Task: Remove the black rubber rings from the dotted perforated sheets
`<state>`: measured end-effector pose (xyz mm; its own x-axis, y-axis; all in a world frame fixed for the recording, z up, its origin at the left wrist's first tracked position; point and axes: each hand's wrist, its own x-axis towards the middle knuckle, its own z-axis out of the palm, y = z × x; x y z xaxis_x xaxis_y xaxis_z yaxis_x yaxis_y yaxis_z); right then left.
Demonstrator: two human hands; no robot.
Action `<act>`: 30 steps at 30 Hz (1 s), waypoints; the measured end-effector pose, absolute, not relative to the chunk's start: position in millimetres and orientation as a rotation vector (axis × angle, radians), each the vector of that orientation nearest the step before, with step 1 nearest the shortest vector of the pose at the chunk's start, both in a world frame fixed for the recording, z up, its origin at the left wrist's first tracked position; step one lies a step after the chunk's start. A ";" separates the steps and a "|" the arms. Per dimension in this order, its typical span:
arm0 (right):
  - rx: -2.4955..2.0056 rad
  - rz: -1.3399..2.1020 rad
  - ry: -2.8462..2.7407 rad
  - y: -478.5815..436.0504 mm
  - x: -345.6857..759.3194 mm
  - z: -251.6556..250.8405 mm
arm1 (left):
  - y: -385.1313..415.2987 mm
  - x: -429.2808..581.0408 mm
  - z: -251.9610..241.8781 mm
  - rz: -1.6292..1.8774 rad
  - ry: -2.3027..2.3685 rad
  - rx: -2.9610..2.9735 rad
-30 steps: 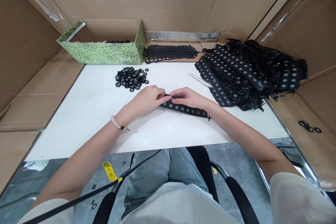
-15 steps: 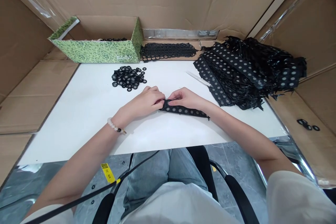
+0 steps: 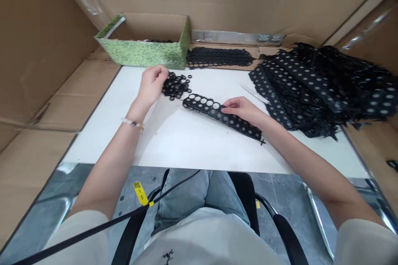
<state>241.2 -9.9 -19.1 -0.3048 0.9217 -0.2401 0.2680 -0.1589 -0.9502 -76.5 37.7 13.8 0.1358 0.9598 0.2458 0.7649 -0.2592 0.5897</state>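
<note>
My right hand (image 3: pixel 244 109) pinches the upper edge of a black rubber strip (image 3: pixel 224 118) that lies slantwise on the white table. Large open holes show along the strip's upper left part, and grey-centred round pieces fill the rest. My left hand (image 3: pixel 152 83) is at the left edge of a pile of small black rings (image 3: pixel 176 85), its thumb and fingers drawn together. Whether anything is between those fingertips is hidden.
A green patterned box (image 3: pixel 146 54) with black pieces inside stands at the back left. Beside it lies a stack of black perforated strips (image 3: pixel 220 57). Dotted black sheets (image 3: pixel 295 87) are heaped on the right, with a white pen-like tool (image 3: pixel 255 93) by them. Cardboard walls surround the table.
My left hand has let go of the strip and moved up and left to the ring pile. My right hand still holds the strip, whose left part is now uncovered. The view has shifted.
</note>
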 end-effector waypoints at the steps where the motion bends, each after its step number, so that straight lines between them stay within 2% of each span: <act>1: -1.394 1.483 -1.549 -11.5 242.1 -19.9 | 37.5 -79.8 10.3 0.875 1.790 2.081; 7: -1.543 1.443 -1.485 -16.3 249.5 -24.5 | 32.2 -79.6 -3.2 0.502 2.141 2.250; 11: -1.617 1.473 -1.451 -18.9 252.0 -24.8 | 20.0 -94.2 41.9 0.313 2.185 2.336; 15: -1.638 1.400 -1.495 -22.1 251.3 -22.5 | -2.0 -111.9 94.8 0.350 2.114 2.425; 19: -1.636 1.365 -1.501 -21.7 251.1 -22.8 | -21.5 -110.9 117.3 0.425 2.043 2.461; 25: -1.608 1.316 -1.532 -21.0 253.3 -22.5 | -36.2 -76.0 114.4 0.466 1.844 2.566; 30: -1.638 1.484 -1.509 -21.9 255.6 -12.0 | -36.2 -38.7 86.2 0.327 1.531 2.607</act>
<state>255.6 -21.9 -12.0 -0.1842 0.9024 -0.3896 0.4051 -0.2915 -0.8666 -38.7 -36.2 86.2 0.4713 0.8718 0.1333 0.8502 -0.4893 0.1941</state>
